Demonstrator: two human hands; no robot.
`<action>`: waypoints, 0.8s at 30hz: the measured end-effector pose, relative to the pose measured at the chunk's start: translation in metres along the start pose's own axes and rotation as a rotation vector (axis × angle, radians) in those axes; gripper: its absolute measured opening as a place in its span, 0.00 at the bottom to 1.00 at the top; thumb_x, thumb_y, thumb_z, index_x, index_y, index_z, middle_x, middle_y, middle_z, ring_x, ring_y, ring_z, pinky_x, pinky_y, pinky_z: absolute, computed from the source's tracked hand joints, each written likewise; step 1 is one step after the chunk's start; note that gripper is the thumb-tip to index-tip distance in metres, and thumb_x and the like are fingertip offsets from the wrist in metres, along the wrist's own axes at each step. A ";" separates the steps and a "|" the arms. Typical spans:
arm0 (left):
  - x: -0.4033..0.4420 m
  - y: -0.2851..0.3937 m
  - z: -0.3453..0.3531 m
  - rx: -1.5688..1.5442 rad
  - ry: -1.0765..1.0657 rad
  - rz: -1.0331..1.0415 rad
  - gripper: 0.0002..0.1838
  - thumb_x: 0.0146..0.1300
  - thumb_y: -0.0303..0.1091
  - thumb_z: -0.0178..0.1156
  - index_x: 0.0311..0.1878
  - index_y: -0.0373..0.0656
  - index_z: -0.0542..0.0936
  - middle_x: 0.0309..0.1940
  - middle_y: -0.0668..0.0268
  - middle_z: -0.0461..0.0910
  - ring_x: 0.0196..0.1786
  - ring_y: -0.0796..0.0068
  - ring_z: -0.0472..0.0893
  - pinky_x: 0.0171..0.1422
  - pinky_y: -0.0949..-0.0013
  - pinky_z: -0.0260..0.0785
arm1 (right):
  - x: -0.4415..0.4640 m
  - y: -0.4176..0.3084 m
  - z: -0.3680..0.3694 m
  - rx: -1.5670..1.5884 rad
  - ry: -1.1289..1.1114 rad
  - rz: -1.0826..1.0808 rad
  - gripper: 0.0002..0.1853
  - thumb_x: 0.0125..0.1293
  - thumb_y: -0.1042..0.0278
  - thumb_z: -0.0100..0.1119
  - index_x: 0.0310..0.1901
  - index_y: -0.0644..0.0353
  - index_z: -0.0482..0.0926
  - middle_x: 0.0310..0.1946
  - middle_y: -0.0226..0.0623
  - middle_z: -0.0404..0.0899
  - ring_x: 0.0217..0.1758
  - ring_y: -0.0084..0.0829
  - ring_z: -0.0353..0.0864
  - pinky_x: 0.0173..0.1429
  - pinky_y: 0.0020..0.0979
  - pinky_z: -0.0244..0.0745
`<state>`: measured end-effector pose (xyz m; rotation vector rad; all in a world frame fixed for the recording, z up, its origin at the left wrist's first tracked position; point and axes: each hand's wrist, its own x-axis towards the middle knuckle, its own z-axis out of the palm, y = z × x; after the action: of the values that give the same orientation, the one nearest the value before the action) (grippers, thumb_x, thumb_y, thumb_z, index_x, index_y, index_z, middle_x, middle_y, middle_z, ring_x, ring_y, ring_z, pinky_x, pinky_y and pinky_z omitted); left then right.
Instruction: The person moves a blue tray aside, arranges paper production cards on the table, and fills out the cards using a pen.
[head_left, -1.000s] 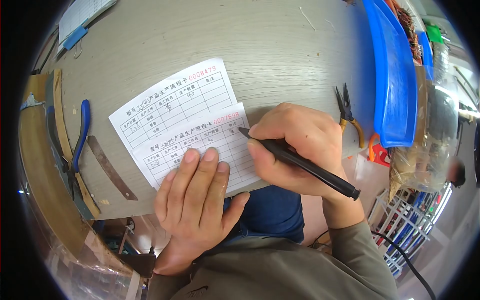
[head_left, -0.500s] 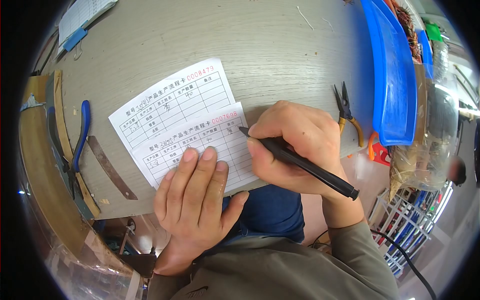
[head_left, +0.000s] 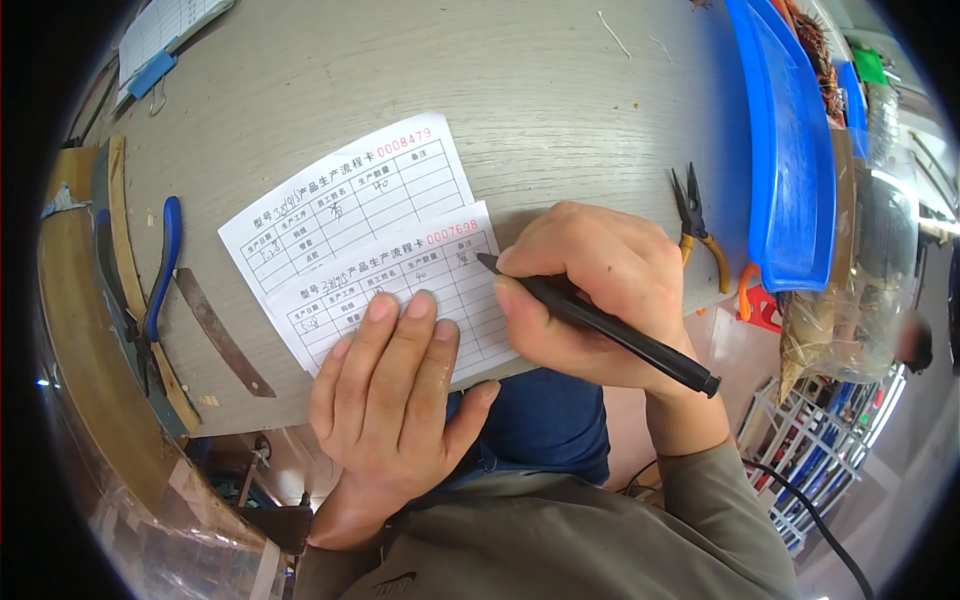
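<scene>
My right hand point(head_left: 605, 295) is closed around a black pen point(head_left: 620, 335). The pen's tip rests at the right-hand column of a printed form card point(head_left: 470, 300) numbered 0007698, beside some handwriting. My left hand point(head_left: 395, 385) lies flat on that card's lower part, fingers stretched out, covering some of its rows. Partly under this card is a second form card point(head_left: 400, 200), numbered 0008479, with a few handwritten entries. Both lie at a slant near the front edge of the table point(head_left: 560, 110).
Needle-nose pliers point(head_left: 692, 215) with yellow handles lie right of my right hand. Beyond them stands a blue tray point(head_left: 790, 150). On the left are a flat metal strip point(head_left: 222, 335), a blue-handled tool point(head_left: 165, 265) and a clipped stack of papers point(head_left: 165, 40).
A little more handwriting shows in the right-hand column at the pen tip. My left hand stays on the card, and the view has shifted very slightly.
</scene>
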<state>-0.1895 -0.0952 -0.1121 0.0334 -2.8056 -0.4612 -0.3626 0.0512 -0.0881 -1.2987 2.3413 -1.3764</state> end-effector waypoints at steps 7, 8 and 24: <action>0.001 0.000 0.001 -0.008 0.010 0.007 0.28 0.76 0.57 0.61 0.60 0.40 0.83 0.65 0.56 0.85 0.70 0.51 0.81 0.70 0.50 0.70 | 0.000 0.000 0.000 0.015 0.004 -0.010 0.12 0.51 0.81 0.70 0.35 0.59 0.77 0.25 0.38 0.77 0.26 0.43 0.80 0.30 0.38 0.76; 0.001 0.000 0.001 -0.009 0.011 0.007 0.28 0.76 0.57 0.61 0.60 0.40 0.83 0.65 0.56 0.85 0.70 0.51 0.81 0.70 0.50 0.70 | 0.001 -0.001 -0.001 0.008 0.004 -0.007 0.12 0.51 0.81 0.70 0.35 0.59 0.77 0.25 0.38 0.77 0.26 0.43 0.80 0.30 0.38 0.76; 0.001 0.000 0.000 -0.001 0.004 0.005 0.28 0.76 0.57 0.61 0.62 0.41 0.82 0.65 0.56 0.84 0.70 0.51 0.82 0.69 0.51 0.70 | 0.001 -0.001 -0.001 -0.008 0.000 0.001 0.12 0.50 0.81 0.70 0.34 0.58 0.77 0.25 0.38 0.78 0.26 0.43 0.80 0.31 0.39 0.76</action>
<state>-0.1901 -0.0955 -0.1117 0.0265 -2.8012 -0.4605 -0.3630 0.0508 -0.0859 -1.3002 2.3496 -1.3675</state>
